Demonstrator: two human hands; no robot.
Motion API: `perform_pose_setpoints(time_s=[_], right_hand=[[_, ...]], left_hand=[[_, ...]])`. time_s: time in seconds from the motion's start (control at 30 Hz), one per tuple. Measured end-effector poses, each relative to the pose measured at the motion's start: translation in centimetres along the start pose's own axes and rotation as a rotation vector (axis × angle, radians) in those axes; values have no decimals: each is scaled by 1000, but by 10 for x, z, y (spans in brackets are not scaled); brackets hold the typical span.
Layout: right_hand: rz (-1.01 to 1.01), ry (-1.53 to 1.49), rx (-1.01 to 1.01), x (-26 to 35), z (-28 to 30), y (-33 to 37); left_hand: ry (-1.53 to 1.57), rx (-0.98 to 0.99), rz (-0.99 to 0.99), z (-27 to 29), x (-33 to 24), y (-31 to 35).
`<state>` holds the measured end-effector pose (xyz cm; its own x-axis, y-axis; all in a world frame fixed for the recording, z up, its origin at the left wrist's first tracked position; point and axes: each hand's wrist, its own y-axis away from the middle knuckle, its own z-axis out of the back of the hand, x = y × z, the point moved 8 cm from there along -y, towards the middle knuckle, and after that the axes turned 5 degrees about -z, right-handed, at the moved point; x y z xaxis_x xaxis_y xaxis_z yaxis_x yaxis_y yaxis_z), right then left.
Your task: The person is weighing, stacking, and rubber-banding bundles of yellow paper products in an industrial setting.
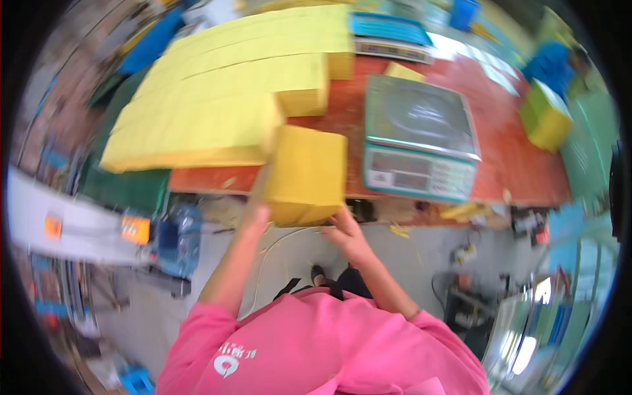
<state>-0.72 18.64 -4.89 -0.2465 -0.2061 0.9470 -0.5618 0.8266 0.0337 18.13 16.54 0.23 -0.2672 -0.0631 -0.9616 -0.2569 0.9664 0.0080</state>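
A thick yellow stack of paper (306, 171) is between my hands at the table's front edge. My left hand (255, 216) grips its left side, the fingers partly hidden and blurred. My right hand (347, 236) has hold of the lower right corner, thumb and fingers bent around it. Just behind and to the left, rows of similar pale yellow paper stacks (217, 105) lie side by side on the table. The held stack appears to be close to the nearest row; whether they touch I cannot tell.
A digital scale (421, 125) with a metal pan stands to the right on the red table (520, 171). Behind it is another, blue-topped scale (390, 31). At the far right a person in blue (552, 66) is beside a yellow stack (545, 118). A blue water jug (181, 240) stands at lower left.
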Motion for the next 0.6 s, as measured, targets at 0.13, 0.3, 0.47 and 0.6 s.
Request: perform_pose_setpoints(time_s=[0.13,0.3,0.47,0.6], right_hand=[[396,754,-329,120,16,25],[562,1230,-585,229,64,44],[533,1395,-528,294,134,8],[497,1488,-401,313,200,-34]], left_hand=[[336,-13,97,-55,22,-5],[709,379,106,-207,13,-35],[1107,476,180,-328,19,-78],[1273,403,154,-368,53,-109]])
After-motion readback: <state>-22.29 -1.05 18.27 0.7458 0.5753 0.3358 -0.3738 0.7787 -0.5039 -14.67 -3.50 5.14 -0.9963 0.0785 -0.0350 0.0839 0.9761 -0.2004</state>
